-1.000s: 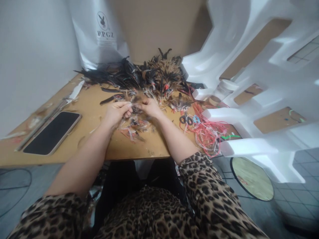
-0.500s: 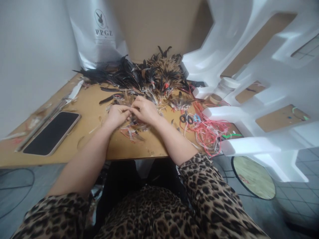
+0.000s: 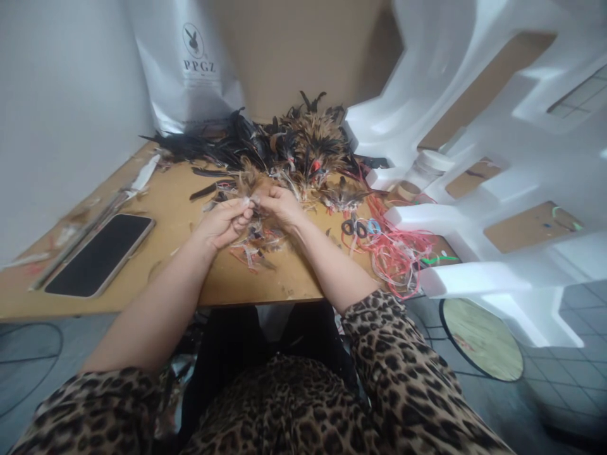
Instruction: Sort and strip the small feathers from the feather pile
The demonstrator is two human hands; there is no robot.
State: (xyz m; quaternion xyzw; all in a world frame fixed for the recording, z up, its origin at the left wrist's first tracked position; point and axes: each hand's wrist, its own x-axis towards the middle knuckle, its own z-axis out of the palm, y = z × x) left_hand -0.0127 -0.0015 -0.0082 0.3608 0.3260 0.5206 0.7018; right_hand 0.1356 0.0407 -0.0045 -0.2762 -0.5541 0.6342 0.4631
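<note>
My left hand [image 3: 225, 222] is closed in a pinch at the base of a small bunch of brown feathers [image 3: 250, 179], which fans up above the fingertips. Close against it, my right hand [image 3: 283, 207] pinches at the same base, its fingertips meeting those of the left. Something small and whitish shows between the fingers, too small to make out. Below the hands lie loose feathers and red and white strips [image 3: 256, 248]. Behind them spreads a large heap of black and brown feathers [image 3: 303, 136].
A phone [image 3: 100, 254] lies at the left beside a long thin rod [image 3: 78, 242]. Scissors [image 3: 355, 227] and tangled pink strings [image 3: 396, 256] lie at the right. White foam [image 3: 417, 216] stands along the right side, and a white printed bag [image 3: 190, 95] at the back.
The right hand has turned and drawn slightly right, opening a small gap from the left hand. The brown feather bunch now shows upright above the fingers.
</note>
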